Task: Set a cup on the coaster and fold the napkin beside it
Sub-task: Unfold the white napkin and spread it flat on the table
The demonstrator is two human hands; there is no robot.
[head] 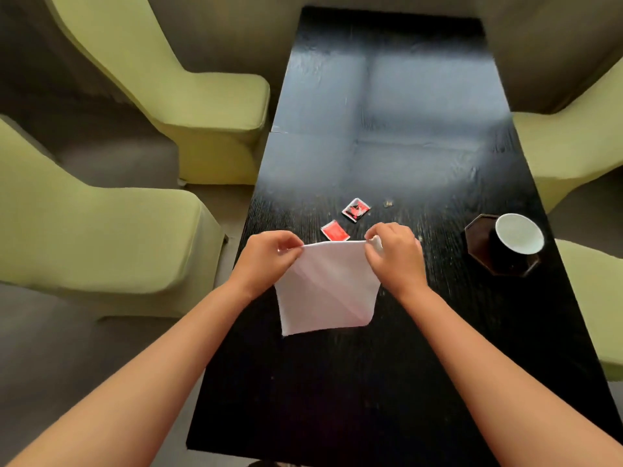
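A white napkin (328, 288) hangs over the black table (387, 129), held up by its top edge. My left hand (269, 254) pinches the top left corner. My right hand (392, 252) pinches the top right corner. The lower edge of the napkin lies near or on the tabletop; I cannot tell which. At the right, a dark cup with a white inside (517, 239) stands on a dark octagonal coaster (477, 237).
Two small red and black sachets, one (334, 230) and another (356, 210), lie just beyond the napkin. A tiny scrap (388, 203) lies further right. Green chairs flank the table, one at the left (215, 106) and one at the right (573, 143).
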